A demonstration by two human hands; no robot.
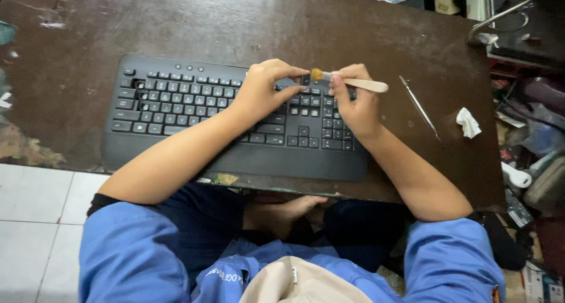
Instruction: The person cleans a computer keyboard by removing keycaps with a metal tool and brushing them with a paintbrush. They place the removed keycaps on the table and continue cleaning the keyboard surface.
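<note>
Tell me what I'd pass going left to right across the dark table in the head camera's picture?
Black keyboard → left hand pinching a small black keycap → right hand holding a small brush → thin metal tool → crumpled white scrap, all on the brown table.

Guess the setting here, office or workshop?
Likely a small repair workshop: a worn dark table holds a black keyboard being brushed, a thin metal tool lies beside it, and cluttered parts and cables pile up beside the table.

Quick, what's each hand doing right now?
Left hand: closed, pinching a small dark keycap above the keyboard.
Right hand: closed around a small brush.
</note>
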